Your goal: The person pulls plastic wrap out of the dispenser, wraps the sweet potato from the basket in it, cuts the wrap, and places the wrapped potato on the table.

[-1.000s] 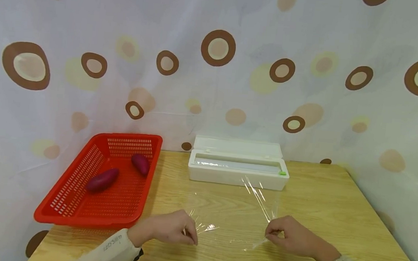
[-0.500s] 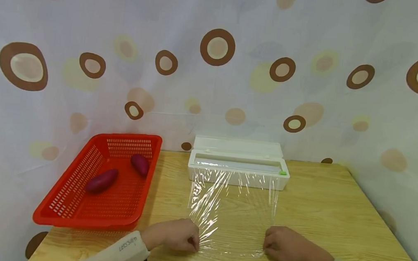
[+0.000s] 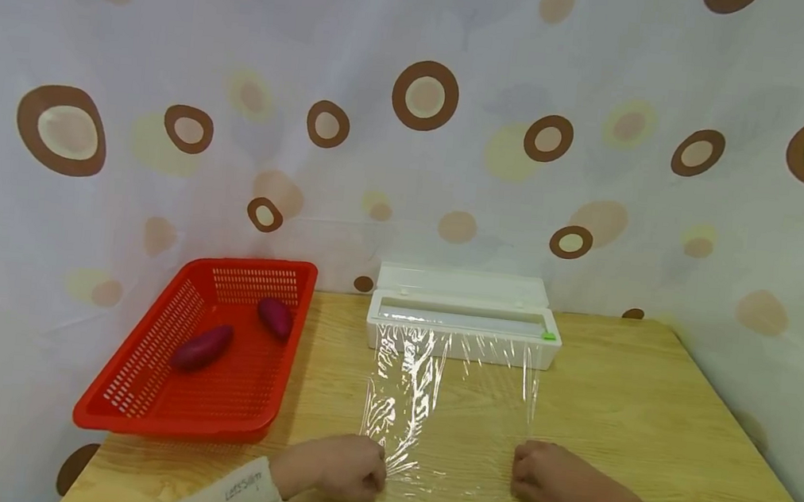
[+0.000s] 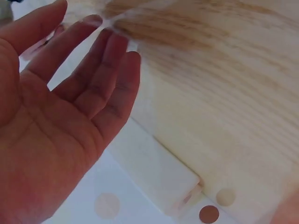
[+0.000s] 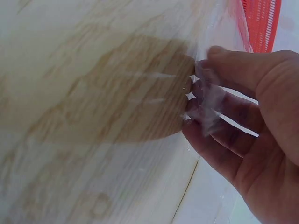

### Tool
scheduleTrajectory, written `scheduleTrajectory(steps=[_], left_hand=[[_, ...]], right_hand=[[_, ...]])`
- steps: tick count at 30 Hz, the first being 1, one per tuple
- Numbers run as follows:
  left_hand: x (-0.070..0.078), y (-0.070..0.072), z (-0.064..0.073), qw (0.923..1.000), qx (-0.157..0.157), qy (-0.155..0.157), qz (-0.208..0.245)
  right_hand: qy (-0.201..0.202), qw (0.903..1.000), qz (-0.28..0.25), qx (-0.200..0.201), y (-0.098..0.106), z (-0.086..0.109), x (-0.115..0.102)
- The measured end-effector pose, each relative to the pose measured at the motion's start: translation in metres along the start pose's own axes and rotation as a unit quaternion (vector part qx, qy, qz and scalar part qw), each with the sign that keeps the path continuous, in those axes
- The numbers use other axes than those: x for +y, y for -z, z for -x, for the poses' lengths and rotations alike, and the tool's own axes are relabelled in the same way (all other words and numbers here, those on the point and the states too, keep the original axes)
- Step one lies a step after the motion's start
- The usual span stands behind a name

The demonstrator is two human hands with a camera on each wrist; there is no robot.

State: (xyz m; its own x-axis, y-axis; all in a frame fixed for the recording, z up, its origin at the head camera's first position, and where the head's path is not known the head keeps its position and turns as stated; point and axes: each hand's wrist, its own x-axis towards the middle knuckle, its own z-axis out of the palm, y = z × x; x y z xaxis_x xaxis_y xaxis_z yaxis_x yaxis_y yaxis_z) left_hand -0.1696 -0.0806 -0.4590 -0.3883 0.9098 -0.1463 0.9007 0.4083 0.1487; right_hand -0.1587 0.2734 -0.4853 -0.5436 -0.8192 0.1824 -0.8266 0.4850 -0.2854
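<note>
A sheet of clear cling film (image 3: 459,415) stretches from a white dispenser box (image 3: 461,345) toward me, low over the wooden table. At its near left corner, my left hand (image 3: 347,468) grips the edge with curled fingers. My right hand (image 3: 557,481) holds the near right corner. In the right wrist view the film gathers at the fingertips of the right hand (image 5: 247,116). The left wrist view shows the palm of the left hand (image 4: 60,112), its fingers bent toward the film. The box's lid (image 3: 463,285) stands raised at the back.
On the left stands a red slotted basket (image 3: 164,425) with two purple sweet potatoes, one near its middle (image 3: 202,347) and another farther back (image 3: 274,317). A green slider (image 3: 548,336) sits at the box's right end. A spotted curtain (image 3: 481,170) hangs behind the table (image 3: 646,416).
Both hands have moved slightly nearer to me and lower, with the film. The film, loose and creased a second ago, now lies spread more evenly between box and hands.
</note>
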Motion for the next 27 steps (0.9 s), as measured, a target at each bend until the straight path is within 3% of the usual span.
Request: scheduleTrajectory(steps=[2,5,9,13,20,27], left_hand=[[0.001,0.006,0.003,0.9999,-0.002,0.006,0.015],[0.001,0.028,0.013,0.9967,0.002,0.016,0.079],[-0.002,0.070,0.033,0.9827,0.033,0.033,0.179],[-0.014,0.104,0.054,0.9696,0.066,0.067,0.226],[-0.063,0.135,0.080,0.9458,0.108,0.181,0.247],[-0.124,0.144,0.105,0.9281,0.115,0.275,0.223]], right_hand=[[-0.010,0.9999,0.004,-0.001,-0.001,0.000,0.000],[-0.029,0.9995,0.000,-0.010,-0.001,-0.001,-0.001],[-0.049,0.9986,-0.014,-0.017,-0.001,-0.003,-0.002],[-0.087,0.9957,-0.021,-0.025,0.000,-0.005,-0.006],[-0.126,0.9914,-0.018,-0.030,0.000,-0.004,-0.007],[-0.161,0.9859,-0.022,-0.042,-0.001,-0.005,-0.008]])
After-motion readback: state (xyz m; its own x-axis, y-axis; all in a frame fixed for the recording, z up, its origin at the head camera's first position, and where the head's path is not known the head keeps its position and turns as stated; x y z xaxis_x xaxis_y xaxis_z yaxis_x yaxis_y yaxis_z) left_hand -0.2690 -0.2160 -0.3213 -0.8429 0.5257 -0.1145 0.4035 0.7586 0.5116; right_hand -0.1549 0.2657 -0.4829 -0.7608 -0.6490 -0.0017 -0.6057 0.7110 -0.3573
